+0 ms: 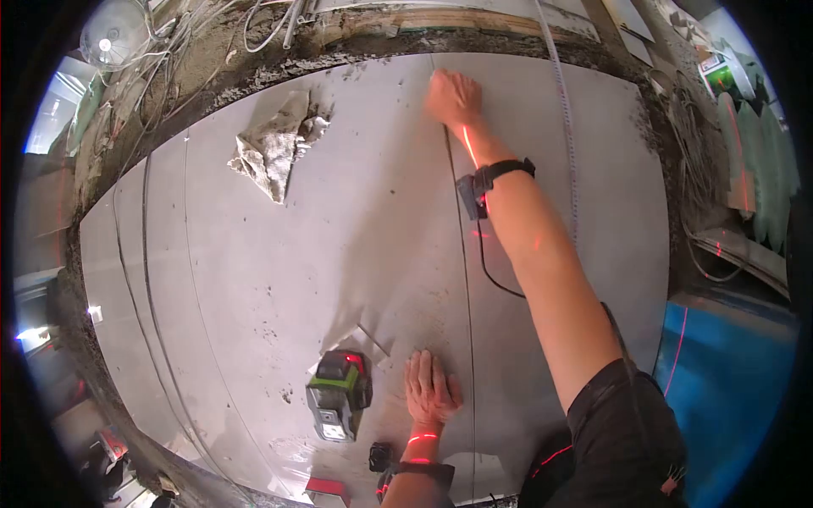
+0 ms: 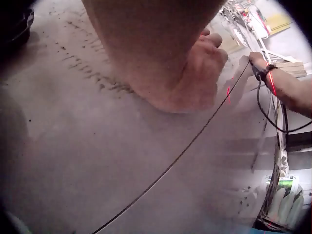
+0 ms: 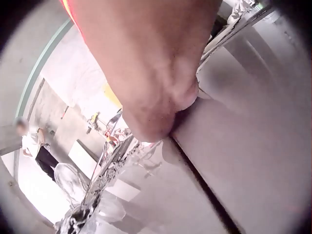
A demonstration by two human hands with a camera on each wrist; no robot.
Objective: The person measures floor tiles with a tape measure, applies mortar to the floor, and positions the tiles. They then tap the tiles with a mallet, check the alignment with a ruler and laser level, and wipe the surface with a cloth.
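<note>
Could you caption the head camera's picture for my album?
Left hand resting beside a laser level, right hand curled over a dark seam between grey slabs.

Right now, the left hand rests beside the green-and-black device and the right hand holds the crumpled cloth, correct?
Not quite: in the head view, the right hand is at the dark seam, apart from the crumpled cloth. The left hand does rest beside the device.

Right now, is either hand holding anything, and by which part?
The left hand rests on the grey surface, holding nothing. The right hand is curled at the dark seam; whether it holds anything cannot be told.
</note>
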